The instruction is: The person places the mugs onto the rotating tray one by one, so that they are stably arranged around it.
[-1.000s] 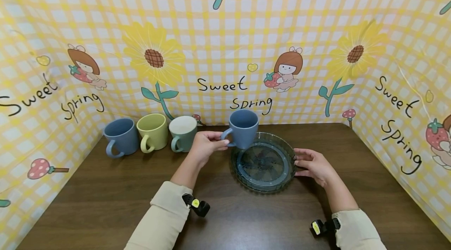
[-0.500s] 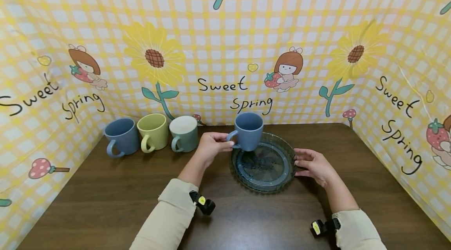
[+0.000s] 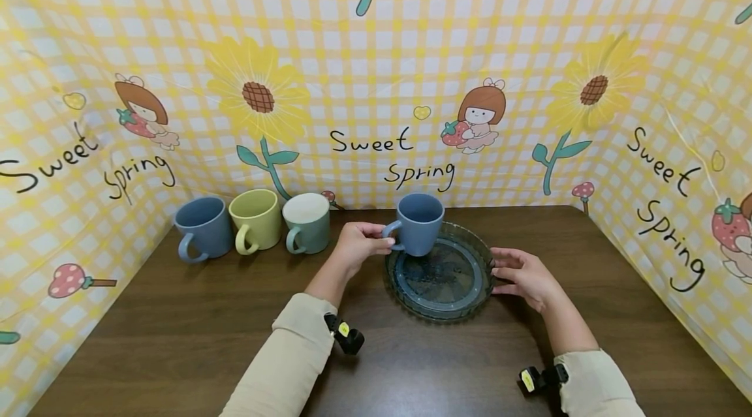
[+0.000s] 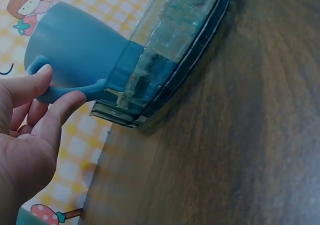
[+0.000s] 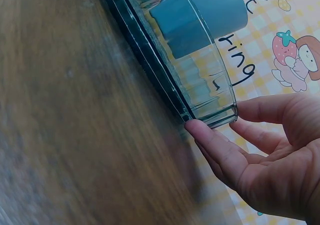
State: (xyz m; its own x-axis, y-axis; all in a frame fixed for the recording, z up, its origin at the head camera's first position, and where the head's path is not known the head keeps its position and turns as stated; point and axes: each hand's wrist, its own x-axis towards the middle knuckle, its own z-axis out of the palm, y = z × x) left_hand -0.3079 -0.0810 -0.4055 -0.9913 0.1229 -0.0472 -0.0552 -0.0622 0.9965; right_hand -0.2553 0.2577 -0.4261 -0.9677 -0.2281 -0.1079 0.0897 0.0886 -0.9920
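Nearest the person, two cream sleeves (image 3: 282,365) come in from about 6 o'clock over a dark wooden table (image 3: 176,339), each wrist carrying a small black camera. The right hand (image 3: 523,277) lies at 3 o'clock of a round glass dish (image 3: 437,303), its fingers nearly straight and only lightly bent, the fingertips (image 5: 197,127) touching the dish's fluted outer wall; it grips nothing. The dish sits flat on the table a little right of centre. At the dish's 10 o'clock the left hand (image 3: 355,247) pinches the handle of a blue mug (image 3: 418,224) between thumb and curled fingers, a narrow, closed hold. The mug is upright, mouth up, over the far left part of the dish; the left wrist view shows its lower part behind the glass wall, but whether its base touches the dish floor cannot be told. Farther back, toward 10 o'clock of the table, three more mugs stand in a row just beside one another: a second blue one (image 3: 202,228), a yellow-green one (image 3: 254,220) and a pale green one (image 3: 307,222), handles facing the person. Behind everything hangs a yellow checked backdrop (image 3: 376,64) with sunflowers and the words "Sweet Spring".
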